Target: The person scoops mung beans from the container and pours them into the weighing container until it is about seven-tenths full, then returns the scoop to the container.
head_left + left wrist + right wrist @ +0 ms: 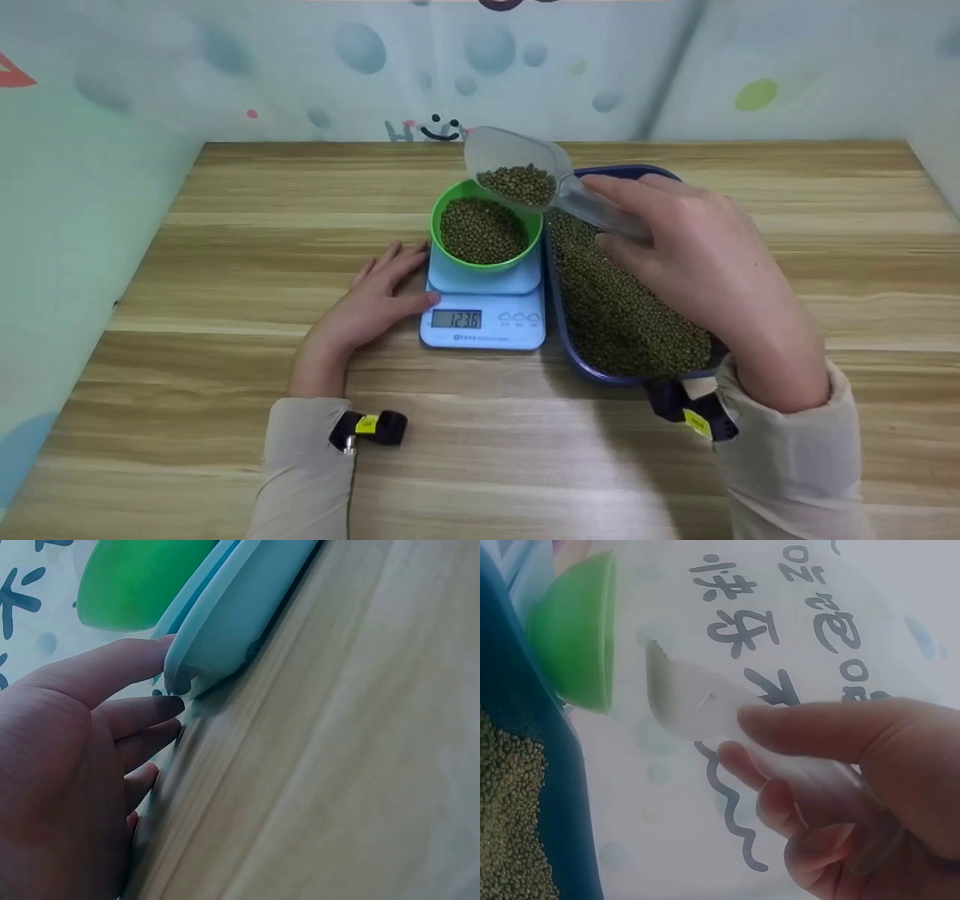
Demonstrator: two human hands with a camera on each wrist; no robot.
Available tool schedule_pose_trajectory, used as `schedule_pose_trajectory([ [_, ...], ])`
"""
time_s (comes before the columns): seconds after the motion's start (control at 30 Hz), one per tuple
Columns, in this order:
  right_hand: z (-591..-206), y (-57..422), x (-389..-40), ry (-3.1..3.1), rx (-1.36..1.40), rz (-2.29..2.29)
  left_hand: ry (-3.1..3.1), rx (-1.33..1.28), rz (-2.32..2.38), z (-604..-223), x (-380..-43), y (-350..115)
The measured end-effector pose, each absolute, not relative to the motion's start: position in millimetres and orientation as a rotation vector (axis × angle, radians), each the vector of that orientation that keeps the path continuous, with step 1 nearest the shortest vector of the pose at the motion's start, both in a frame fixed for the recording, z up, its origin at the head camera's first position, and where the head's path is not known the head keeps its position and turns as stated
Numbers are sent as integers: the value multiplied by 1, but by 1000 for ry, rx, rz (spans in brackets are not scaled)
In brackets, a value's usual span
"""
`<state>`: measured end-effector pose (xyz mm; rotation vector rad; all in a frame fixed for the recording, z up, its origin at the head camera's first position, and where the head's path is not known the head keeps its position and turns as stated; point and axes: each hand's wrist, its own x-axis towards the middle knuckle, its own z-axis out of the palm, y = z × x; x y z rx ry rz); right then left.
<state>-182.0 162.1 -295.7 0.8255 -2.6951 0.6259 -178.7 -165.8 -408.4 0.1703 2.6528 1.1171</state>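
My right hand (697, 247) grips the handle of a clear plastic scoop (517, 169) that carries a small heap of greenish-brown beans (521, 184). The scoop's mouth overlaps the back rim of a green bowl (537, 234) in the head view. In the right wrist view, fingers and thumb wrap the scoop's handle (825, 787), above the bowl's rim. Beans (484, 232) fill much of the bowl, which stands on a light blue kitchen scale (487, 341). Its display (456, 319) appears to read 123.6. My left hand (371, 300) touches the scale's left edge, thumb beside the display, fingers extended.
Right beside the scale stands a dark blue tub (577, 367) holding many more of the same beans (637, 307), partly hidden under my right hand. All of it rests on a wood-grain table (225, 285). A printed backdrop (360, 90) rises behind the table's far edge.
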Motion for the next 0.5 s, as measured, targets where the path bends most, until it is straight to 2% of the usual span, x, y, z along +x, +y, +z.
schedule_pose_trajectory([
  [0.5,-293,160,-182,-2747,796,694,2662,205,1124,-409,-179,-169],
])
